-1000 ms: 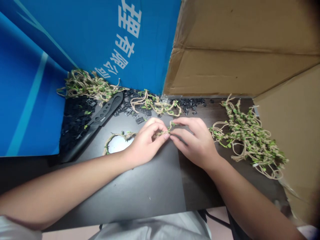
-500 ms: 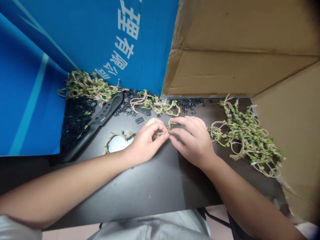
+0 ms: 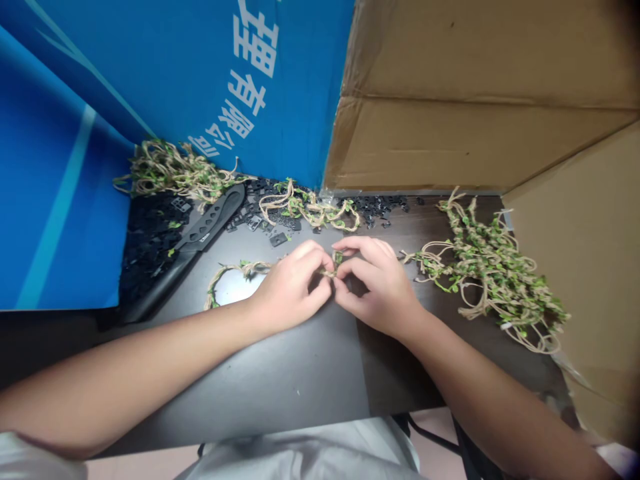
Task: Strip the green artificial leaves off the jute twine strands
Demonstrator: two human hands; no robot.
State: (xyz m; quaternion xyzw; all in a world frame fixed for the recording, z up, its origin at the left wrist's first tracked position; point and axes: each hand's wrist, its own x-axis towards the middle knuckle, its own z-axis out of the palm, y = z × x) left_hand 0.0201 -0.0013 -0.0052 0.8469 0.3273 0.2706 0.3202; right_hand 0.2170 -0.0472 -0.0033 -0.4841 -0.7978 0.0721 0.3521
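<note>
My work area is a dark table [image 3: 300, 380], bounded on the left and far sides by a blue printed banner [image 3: 200, 67] and on the right by a corrugated cardboard sheet [image 3: 475, 133]. A large tangle of leafy jute vine [image 3: 495, 280] lies at the right of the table, a second tangle [image 3: 175, 173] sits in the far left corner, and a shorter leafy length [image 3: 310, 210] lies near the far edge. A black knife [image 3: 210, 223] with a row of oval cut-outs rests at the left, beside a heap of small black plastic pieces [image 3: 155, 247]. My left hand [image 3: 290, 287] and right hand [image 3: 375, 287] are at mid-table, curled inward, and both pinch the same jute vine strand [image 3: 235, 268] where the fingertips meet. The strand's free length curves away left along the table. I judge the step in hand to be close fingertip work on this strand; the next move calls for keeping both pinches firm. Compared with the earlier frame, my right hand sits closer to my left, and the loops of the right tangle reach farther left.
</note>
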